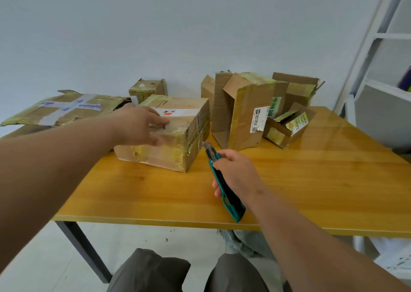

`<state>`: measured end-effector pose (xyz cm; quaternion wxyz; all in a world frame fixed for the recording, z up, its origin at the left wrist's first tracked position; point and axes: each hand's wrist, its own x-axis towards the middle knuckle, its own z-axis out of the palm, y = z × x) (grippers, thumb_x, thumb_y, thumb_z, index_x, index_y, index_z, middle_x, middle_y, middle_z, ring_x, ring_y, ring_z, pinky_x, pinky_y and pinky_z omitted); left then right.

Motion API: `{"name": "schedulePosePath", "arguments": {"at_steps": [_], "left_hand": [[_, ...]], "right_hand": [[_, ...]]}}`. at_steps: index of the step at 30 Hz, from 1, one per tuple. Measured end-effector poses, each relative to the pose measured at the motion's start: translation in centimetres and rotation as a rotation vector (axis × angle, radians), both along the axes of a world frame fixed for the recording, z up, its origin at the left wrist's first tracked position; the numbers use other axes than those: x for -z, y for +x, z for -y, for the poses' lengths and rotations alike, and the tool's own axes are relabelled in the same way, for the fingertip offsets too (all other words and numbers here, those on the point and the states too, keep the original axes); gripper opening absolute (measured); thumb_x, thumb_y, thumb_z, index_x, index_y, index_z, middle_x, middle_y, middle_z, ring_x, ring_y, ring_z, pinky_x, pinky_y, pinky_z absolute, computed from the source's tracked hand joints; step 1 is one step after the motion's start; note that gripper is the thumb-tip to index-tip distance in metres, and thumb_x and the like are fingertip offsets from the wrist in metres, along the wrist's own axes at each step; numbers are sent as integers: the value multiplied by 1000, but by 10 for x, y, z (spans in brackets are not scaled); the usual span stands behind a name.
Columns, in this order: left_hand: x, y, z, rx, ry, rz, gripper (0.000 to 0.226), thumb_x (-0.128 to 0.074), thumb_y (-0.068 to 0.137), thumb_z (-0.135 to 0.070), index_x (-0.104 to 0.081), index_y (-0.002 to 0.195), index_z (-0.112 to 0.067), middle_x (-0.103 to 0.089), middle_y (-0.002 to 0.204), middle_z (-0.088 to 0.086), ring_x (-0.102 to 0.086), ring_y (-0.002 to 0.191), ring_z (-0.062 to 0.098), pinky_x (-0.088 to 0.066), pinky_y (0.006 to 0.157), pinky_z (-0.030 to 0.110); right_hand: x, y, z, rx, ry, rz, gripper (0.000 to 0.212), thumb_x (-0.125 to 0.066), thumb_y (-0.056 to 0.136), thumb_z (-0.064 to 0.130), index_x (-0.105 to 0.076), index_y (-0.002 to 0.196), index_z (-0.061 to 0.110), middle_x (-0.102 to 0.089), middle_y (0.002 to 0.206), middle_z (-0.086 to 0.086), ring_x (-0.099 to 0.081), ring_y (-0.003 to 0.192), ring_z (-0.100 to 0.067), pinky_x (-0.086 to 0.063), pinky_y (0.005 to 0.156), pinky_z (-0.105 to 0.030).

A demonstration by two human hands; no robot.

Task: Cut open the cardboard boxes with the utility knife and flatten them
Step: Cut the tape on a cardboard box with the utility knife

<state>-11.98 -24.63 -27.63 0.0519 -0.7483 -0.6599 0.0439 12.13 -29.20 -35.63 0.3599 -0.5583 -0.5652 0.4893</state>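
The left hand (142, 125) is resting on top of the sealed box (169, 134) near the front of the table (311, 180), fingers spread and fairly straight, pressing it down rather than gripping it. The right hand (235, 171) is wrapping its fingers around the green utility knife (224, 180), with the blade end pointing up toward the box's right-hand corner and sitting just beside it, not yet touching as far as can be told. The 2 hands are well apart, but the left fingers are lying close to the taped edge the blade is likely aiming for, so a slip across the glossy yellow tape could carry the blade toward them. The box is only being held by downward pressure; a hard push from the knife may be enough to slide or twist it on the smooth table. Behind it, a flattened box (64, 111) is lying at the left, a small box (148, 89) is sitting by the wall, and several opened boxes (244, 109) are leaning together at the right, near enough to be knocked over.
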Motion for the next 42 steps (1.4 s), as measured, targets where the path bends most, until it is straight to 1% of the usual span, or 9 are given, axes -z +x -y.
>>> {"name": "schedulePosePath", "arguments": {"at_steps": [3, 7, 9, 12, 14, 16, 20, 22, 42], "left_hand": [[2, -7, 3, -1, 12, 22, 63, -52, 86, -65, -38, 144, -44, -37, 152, -11, -38, 134, 21, -37, 107, 40], [9, 10, 0, -42, 116, -12, 62, -39, 86, -73, -46, 140, -43, -49, 136, -6, -47, 119, 20, -43, 84, 33], [11, 16, -4, -44, 160, -36, 61, -38, 87, -72, -47, 139, -42, -49, 134, -3, -43, 121, 22, -39, 88, 35], [15, 15, -10, -19, 95, 113, 59, -44, 87, -68, -47, 136, -36, -39, 146, 0, -29, 135, 27, -28, 107, 42], [19, 14, -13, -3, 0, 263, 61, -45, 84, -68, -42, 132, -29, -47, 137, 3, -43, 123, 26, -37, 100, 38], [22, 16, -14, -24, -37, 324, 62, -45, 87, -64, -34, 135, -26, -53, 120, 1, -52, 104, 23, -42, 85, 33], [16, 12, -20, 12, -67, 203, 74, -30, 82, -72, -22, 150, -44, -34, 154, -4, -37, 137, 25, -34, 107, 38], [11, 10, -23, 31, -79, 203, 77, -25, 77, -73, -23, 150, -47, -25, 158, -10, -27, 144, 20, -28, 113, 39], [26, -1, -29, 71, -19, 242, 58, -30, 90, -65, -27, 146, -51, -28, 156, -18, -30, 142, 16, -32, 108, 34]], "right_hand": [[5, -3, 0, -8, 136, 112, 36, -49, 96, 15, -53, 131, 23, -67, 80, -11, -62, 55, -18, -58, 57, -37], [7, -11, 4, -48, 351, 332, 36, -48, 95, 17, -50, 128, 32, -64, 85, 4, -66, 69, -16, -61, 62, -39], [7, -10, 1, -16, 451, 446, 36, -46, 97, 20, -48, 130, 33, -63, 86, 7, -63, 69, -14, -58, 56, -35], [5, -6, -6, 27, 534, 552, 37, -42, 99, 22, -45, 134, 32, -62, 82, 7, -60, 65, -13, -49, 49, -30], [4, -5, -9, 38, 558, 592, 37, -41, 100, 23, -43, 136, 31, -61, 84, 6, -62, 68, -14, -55, 56, -34], [3, -6, -13, 39, 565, 615, 37, -40, 100, 23, -42, 137, 31, -62, 85, 4, -62, 71, -15, -57, 62, -39], [3, -10, -19, 25, 601, 622, 38, -40, 101, 23, -42, 138, 30, -60, 86, 5, -62, 69, -12, -58, 61, -36], [2, -12, -21, 38, 615, 594, 42, -40, 101, 22, -40, 143, 29, -57, 86, 7, -61, 69, -11, -57, 60, -33], [12, -8, -28, -22, 704, 654, 51, -40, 101, 30, -36, 152, 30, -71, 100, 1, -63, 74, -12, -55, 61, -29]]}}
